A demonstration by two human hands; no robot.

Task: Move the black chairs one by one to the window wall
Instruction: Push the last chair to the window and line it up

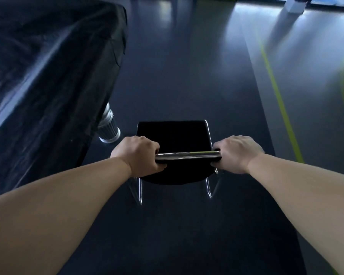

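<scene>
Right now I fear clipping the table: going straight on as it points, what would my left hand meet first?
Probably nothing: the left hand, gripping the chair's chrome bar, points over the seat toward bare floor; the table leg stands left of that line.

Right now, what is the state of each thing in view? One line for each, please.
Chair: upright, held by its back; lifted or not, unclear.
Metal bar: gripped at both ends.
Left hand: curled round the bar's left end.
Right hand: curled round the bar's right end.
Table: covered with black cloth, left of the chair.
Table leg: standing on the floor.
Yellow tape: flat on the floor, right of the chair.
</scene>
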